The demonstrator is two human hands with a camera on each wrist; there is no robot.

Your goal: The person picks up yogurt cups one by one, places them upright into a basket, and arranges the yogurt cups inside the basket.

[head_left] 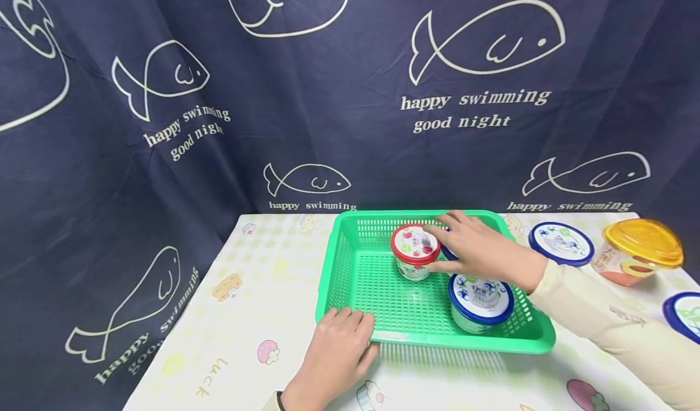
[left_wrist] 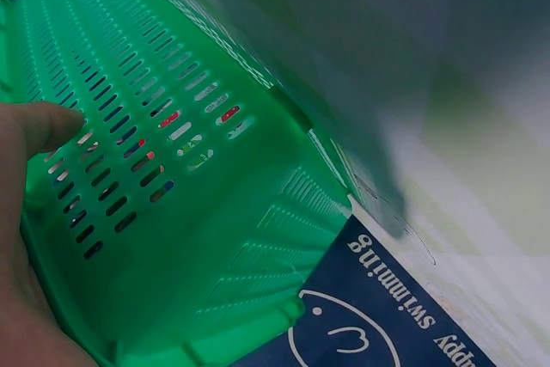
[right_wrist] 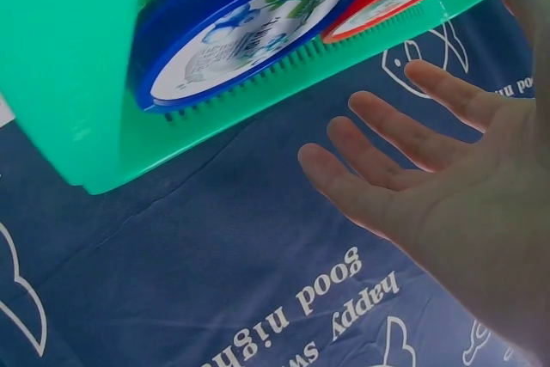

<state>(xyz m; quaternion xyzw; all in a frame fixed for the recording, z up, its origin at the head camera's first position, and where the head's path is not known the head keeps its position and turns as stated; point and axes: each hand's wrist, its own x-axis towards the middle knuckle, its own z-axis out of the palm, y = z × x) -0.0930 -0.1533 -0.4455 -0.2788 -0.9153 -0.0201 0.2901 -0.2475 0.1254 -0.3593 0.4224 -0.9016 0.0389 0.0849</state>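
Observation:
A green plastic basket stands on the table. At its front left corner my left hand grips the rim, fingers over the edge and thumb against the outer wall. Inside are a red-lidded cup, a blue-lidded cup near the front right, and another blue-lidded cup mostly hidden behind my right hand. That right hand is over the back right of the basket, beside the red lid. In the right wrist view its fingers are spread, with nothing in the palm.
Right of the basket stand a blue-lidded cup and an orange-lidded cup. Another blue-lidded cup is cut off by the right edge of the view. A dark blue fish-print curtain hangs behind the patterned tablecloth.

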